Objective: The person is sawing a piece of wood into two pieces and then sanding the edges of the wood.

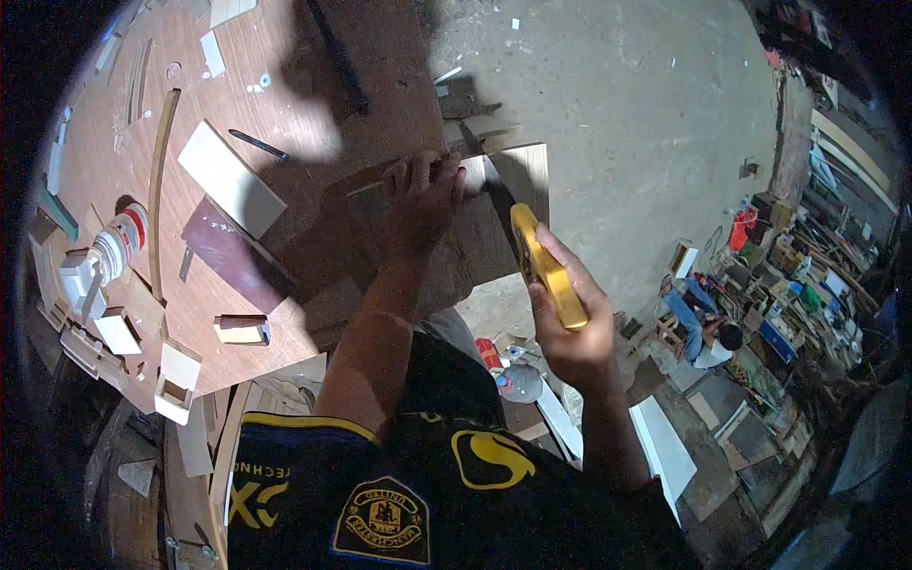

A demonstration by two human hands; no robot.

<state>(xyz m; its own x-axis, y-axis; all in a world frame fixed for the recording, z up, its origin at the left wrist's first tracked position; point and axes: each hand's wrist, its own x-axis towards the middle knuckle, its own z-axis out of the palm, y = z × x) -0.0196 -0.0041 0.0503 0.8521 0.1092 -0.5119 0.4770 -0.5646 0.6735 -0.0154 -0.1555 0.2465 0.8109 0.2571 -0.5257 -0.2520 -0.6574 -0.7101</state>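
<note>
My right hand [581, 332] is wrapped round the yellow handle of a handsaw [553, 275]. Its dark blade slants up and left across a light wooden board [524, 180] that juts past the table's right edge. My left hand [420, 204] bears down on the same board just left of the blade, its fingers bent and close together. Shadow covers that hand and much of the board around it, so the exact finger contact is hard to make out.
On the wooden table [294, 28] lie a pale board [228, 176], a dark pen [258, 144], a maroon flat piece [228, 249], a curved strip [161, 180] and a white tub [122, 242]. Another person [708, 332] sits on the floor at right, near piled scraps [807, 275].
</note>
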